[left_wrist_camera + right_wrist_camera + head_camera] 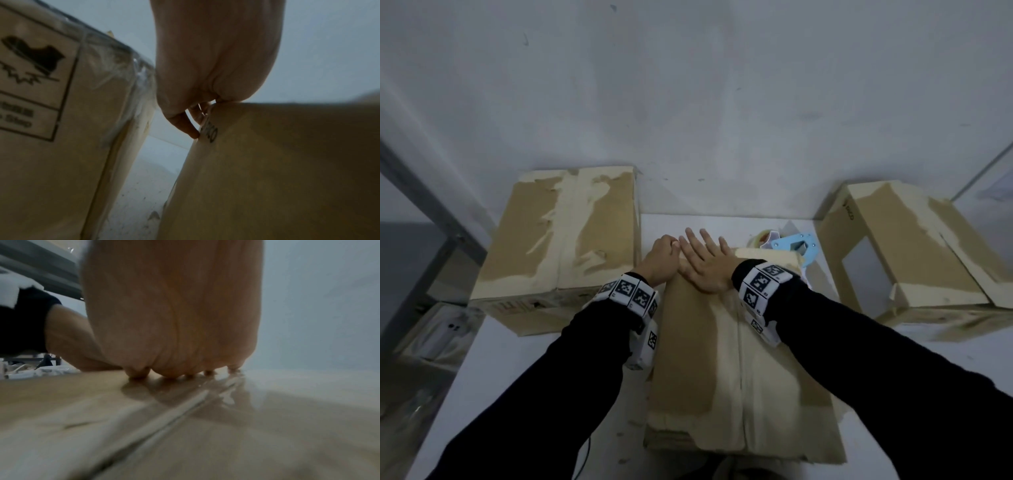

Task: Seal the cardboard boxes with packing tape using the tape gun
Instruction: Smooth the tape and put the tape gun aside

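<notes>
The middle cardboard box (pixel 688 359) lies in front of me, with a strip of clear tape (pixel 739 383) along its centre seam. My right hand (pixel 705 260) lies flat on the far end of its top, fingers straight; in the right wrist view this hand (pixel 174 321) presses on the glossy tape (pixel 185 404). My left hand (pixel 659 258) curls over the box's far left corner. In the left wrist view its fingers (pixel 191 128) hook down the side of the box (pixel 287 162). The light blue tape gun (pixel 794 245) lies behind the box, held by neither hand.
A second worn box (pixel 558 233) stands at the left, close beside the middle one, with a printed shoe label (pixel 30 73) on its side. A third box (pixel 914 246) lies at the right. All rest on a white table (pixel 493 370) against a grey wall.
</notes>
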